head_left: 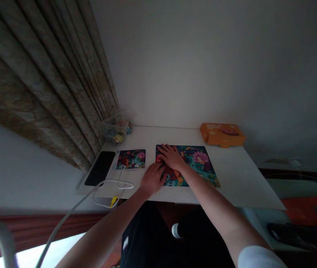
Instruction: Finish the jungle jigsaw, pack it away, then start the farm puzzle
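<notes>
A colourful jigsaw puzzle (201,160), with a dark ground and a pink-tailed bird, lies flat on the white table (239,175). My right hand (171,156) rests on its upper left part, palm down with the fingers stretched out. Just below and to the left, my left hand (154,176) lies at the puzzle's left edge, fingers stretched out onto its surface. The two hands nearly meet and cover part of the picture. Left of the puzzle sits a small printed sheet (131,159) with a similar picture.
An orange box (222,134) stands at the back right of the table. A black phone-like slab (101,168) lies at the left edge, near a white cable (119,181) with a yellow tag (114,201). A clear container (116,130) stands at the back left, beside the curtain (63,74).
</notes>
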### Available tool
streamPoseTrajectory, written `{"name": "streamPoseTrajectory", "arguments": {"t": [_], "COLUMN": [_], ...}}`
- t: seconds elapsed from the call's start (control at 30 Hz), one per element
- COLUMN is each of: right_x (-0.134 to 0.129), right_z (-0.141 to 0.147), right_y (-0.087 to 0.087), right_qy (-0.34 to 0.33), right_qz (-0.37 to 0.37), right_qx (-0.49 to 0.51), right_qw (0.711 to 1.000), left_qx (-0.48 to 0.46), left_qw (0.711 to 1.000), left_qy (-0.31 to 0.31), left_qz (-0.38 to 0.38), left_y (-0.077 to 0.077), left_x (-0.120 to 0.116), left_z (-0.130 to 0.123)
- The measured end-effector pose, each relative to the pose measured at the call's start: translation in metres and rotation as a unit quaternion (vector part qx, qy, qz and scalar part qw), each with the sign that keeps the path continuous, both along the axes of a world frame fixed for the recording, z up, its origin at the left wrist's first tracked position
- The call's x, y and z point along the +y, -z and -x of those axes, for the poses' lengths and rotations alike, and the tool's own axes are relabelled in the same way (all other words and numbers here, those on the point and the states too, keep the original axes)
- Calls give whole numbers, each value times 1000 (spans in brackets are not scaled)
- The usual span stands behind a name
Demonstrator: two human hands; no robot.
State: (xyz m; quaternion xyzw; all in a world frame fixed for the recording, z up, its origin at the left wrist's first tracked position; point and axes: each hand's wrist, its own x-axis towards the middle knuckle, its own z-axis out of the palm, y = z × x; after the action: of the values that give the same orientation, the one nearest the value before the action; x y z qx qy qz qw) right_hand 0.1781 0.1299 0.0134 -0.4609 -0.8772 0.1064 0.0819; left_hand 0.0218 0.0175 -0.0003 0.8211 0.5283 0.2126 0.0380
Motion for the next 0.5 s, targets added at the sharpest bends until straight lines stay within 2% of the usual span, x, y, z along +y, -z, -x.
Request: {"name": "streamPoseTrajectory", "arguments": {"t": [0.1, 0.3, 0.4, 0.5], "right_x": [-9, -38, -52, -59], "right_z": [-26, -123, -151, -156], "right_y": [2, 20, 31, 34], "right_qy": [87, 253, 279, 281], "right_qz": [-31, -77, -61, -45], "right_qx": [22, 27, 10, -13], "right_qw": [995, 964, 958, 959], "left_qx": [-1, -7, -2, 21], "left_qw": [1000, 1000, 1000, 999], "left_qy": [0, 2, -8, -29], "left_qz": [-4, 1, 5, 18], "left_y": [1, 8, 10, 5], "left_x": [1, 2, 13, 37], "left_z": [1, 5, 6, 1]}}
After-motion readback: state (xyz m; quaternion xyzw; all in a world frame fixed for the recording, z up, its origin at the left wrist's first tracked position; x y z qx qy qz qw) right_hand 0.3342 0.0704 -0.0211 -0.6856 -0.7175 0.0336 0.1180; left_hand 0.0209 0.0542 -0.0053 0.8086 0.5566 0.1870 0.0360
